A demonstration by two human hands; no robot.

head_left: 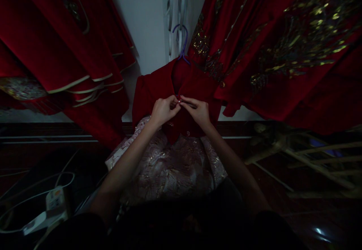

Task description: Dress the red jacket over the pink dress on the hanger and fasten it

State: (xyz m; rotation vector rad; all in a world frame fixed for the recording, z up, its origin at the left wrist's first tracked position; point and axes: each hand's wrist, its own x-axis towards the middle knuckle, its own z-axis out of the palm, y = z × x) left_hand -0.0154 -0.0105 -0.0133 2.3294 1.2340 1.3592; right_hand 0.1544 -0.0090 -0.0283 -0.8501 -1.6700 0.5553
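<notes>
Left hand: thumb and forefinger pinched on the front edge of the red jacket. Right hand: thumb and fingertips closed in on the same edge from the opposite side. The tips nearly meet at a small shiny stud; from where I stand the light is too dim to tell its type.

Caution: the stud could slip from the fingertips, the likely causes being its small size and the poor light. A hard pull could strain the cloth around it or swing the jacket, which appears to be carried by the hanger alone.

Position: the jacket hangs directly ahead of both hands, its neck opening above the pinch and two ornaments below it. The hanger is hooked at a metal handle farther up. Below the hem, between and behind the forearms, spreads a pale, glittering skirt. Red robes hang on either side
</notes>
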